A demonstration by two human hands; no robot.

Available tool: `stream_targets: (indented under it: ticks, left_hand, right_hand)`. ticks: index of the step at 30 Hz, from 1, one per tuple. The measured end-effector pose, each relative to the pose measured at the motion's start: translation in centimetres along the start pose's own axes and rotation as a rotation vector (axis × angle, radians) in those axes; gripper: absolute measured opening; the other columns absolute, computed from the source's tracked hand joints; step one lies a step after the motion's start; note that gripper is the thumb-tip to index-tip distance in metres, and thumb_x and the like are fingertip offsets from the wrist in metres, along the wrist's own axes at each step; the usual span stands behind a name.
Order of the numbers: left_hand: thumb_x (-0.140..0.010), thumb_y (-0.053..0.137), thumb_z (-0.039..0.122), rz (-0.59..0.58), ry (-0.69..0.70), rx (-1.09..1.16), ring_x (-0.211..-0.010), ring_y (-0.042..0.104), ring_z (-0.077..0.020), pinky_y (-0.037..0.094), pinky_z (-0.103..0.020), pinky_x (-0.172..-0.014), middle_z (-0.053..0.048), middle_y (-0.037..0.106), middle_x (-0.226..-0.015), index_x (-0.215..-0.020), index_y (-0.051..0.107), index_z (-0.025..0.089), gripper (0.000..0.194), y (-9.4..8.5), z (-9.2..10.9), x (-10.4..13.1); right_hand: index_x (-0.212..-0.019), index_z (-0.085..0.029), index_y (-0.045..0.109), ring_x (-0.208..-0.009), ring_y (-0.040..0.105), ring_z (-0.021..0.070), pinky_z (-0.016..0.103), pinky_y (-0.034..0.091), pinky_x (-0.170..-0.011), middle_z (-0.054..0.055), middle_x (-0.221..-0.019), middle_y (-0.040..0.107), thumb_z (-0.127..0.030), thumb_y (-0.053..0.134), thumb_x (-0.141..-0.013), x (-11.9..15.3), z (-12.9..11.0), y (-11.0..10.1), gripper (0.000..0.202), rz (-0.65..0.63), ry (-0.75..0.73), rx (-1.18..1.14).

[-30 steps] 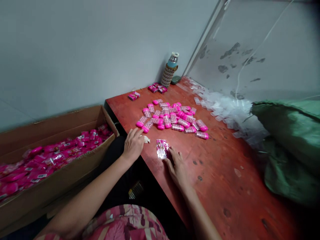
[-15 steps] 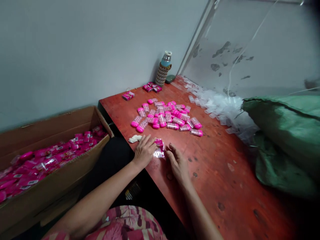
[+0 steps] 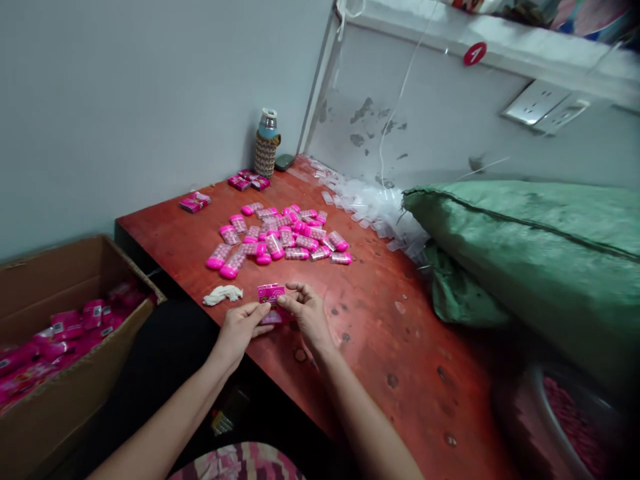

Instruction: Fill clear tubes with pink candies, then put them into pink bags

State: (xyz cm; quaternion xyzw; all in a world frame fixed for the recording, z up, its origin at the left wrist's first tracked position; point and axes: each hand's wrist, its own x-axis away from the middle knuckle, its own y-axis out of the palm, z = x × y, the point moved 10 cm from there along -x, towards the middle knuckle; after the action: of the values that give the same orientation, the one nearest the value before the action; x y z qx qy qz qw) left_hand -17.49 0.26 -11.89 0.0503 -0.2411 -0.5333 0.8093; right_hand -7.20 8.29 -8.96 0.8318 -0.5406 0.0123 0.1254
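Note:
Between my two hands is a small pink printed packet (image 3: 271, 293) with a clear lower part, held just above the near edge of the red table. My left hand (image 3: 243, 327) pinches its left side between thumb and fingers. On the other side, the thumb and fingers of my right hand (image 3: 306, 312) close on its right edge. A crumpled white cloth (image 3: 223, 295) lies left of the packet. Beyond it spreads a loose pile of clear bottles with pink caps (image 3: 274, 247), filled with small pale balls.
An open cardboard box (image 3: 107, 333) of pink packs stands at the left. Pink card stacks (image 3: 195, 202) and a flask in a knitted sleeve (image 3: 266, 150) are at the back. Clear plastic pieces (image 3: 367, 200), a green sack (image 3: 525, 233) and a basin (image 3: 555, 413) line the right.
The packet lay on the table by my left hand; now both hands hold it raised. My right hand has moved in to grip it. The view has swung right.

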Motion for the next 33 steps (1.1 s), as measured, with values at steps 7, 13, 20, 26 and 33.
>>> stream_targets:
  ticks: [7, 13, 20, 26, 33]
  left_hand:
    - [-0.06, 0.07, 0.03, 0.165, -0.033, 0.075, -0.065, 0.06, -0.012, 0.052, -0.023, -0.064, -0.003, 0.064, -0.068, -0.069, 0.066, 0.01, 0.022, -3.0, -0.2, 0.5]
    - [-0.055, 0.073, 0.025, 0.167, -0.068, 0.132, -0.058, 0.06, -0.0114, 0.052, -0.02, -0.054, -0.004, 0.064, -0.069, -0.07, 0.065, 0.01, 0.022, -1.5, -0.3, 0.0]
    - [-0.057, 0.073, 0.026, 0.242, -0.058, 0.192, -0.058, 0.06, -0.0122, 0.053, -0.023, -0.054, -0.003, 0.062, -0.065, -0.068, 0.064, 0.011, 0.02, -2.8, 0.2, 0.9]
    - [-0.061, 0.071, 0.026, 0.194, -0.053, 0.135, -0.065, 0.061, -0.0148, 0.054, -0.028, -0.063, -0.004, 0.063, -0.066, -0.07, 0.066, 0.009, 0.02, -4.2, 0.9, 1.6]
    - [-0.061, 0.071, 0.022, 0.207, -0.152, 0.166, -0.057, 0.059, -0.0125, 0.053, -0.021, -0.053, -0.007, 0.064, -0.063, -0.067, 0.066, 0.007, 0.017, -4.1, -0.4, 2.0]
  right_hand:
    - [-0.084, -0.019, 0.054, -0.047, 0.046, 0.0079, 0.019, 0.036, -0.044, -0.006, -0.057, 0.051, -0.031, 0.066, -0.065, -1.4, 0.2, -0.1, 0.025, 0.003, -0.038, 0.1]
    - [-0.093, -0.02, 0.057, -0.068, 0.055, 0.0123, 0.023, 0.043, -0.058, 0.0, -0.078, 0.06, -0.032, 0.066, -0.066, -1.6, -2.2, 2.2, 0.031, -0.221, -0.099, 0.202]
    - [-0.094, -0.023, 0.056, -0.062, 0.057, 0.0148, 0.025, 0.043, -0.056, -0.002, -0.069, 0.061, -0.027, 0.061, -0.071, -2.2, -1.4, 0.7, 0.024, -0.119, -0.278, 0.681]
    - [-0.109, -0.021, 0.052, -0.088, 0.057, 0.0194, 0.03, 0.043, -0.074, 0.007, -0.099, 0.063, -0.023, 0.04, -0.085, -6.3, -5.9, -1.3, 0.027, -0.076, -0.555, 1.396]
    - [-0.116, -0.017, 0.05, -0.122, 0.03, 0.0281, 0.044, 0.027, -0.092, 0.011, -0.136, 0.035, -0.008, 0.042, -0.081, -15.9, -10.4, -8.1, 0.037, -0.228, -0.54, 1.714]
